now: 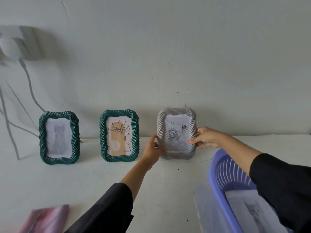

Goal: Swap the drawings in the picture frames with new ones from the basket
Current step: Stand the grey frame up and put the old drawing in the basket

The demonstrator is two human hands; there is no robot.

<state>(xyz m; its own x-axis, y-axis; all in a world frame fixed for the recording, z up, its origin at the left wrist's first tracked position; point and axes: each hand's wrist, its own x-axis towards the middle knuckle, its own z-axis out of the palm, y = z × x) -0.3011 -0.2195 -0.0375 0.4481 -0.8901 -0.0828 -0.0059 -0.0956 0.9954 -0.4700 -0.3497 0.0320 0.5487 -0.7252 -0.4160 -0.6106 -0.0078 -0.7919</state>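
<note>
Three picture frames stand in a row on a white table against the wall. The left green frame (58, 137) shows a cat drawing. The middle green frame (119, 135) shows a line flower on tan shapes. A silver frame (176, 133) with a grey rose drawing stands at the right. My left hand (153, 148) grips its lower left edge and my right hand (206, 137) grips its right edge. A purple slotted basket (222, 175) at the lower right holds paper drawings (249, 209), partly hidden by my right sleeve.
A pink, blurred sheet (47, 219) lies at the table's front left edge. White cables (28, 84) hang down the wall at the left from a socket. The table (84, 179) is bare in front of the green frames.
</note>
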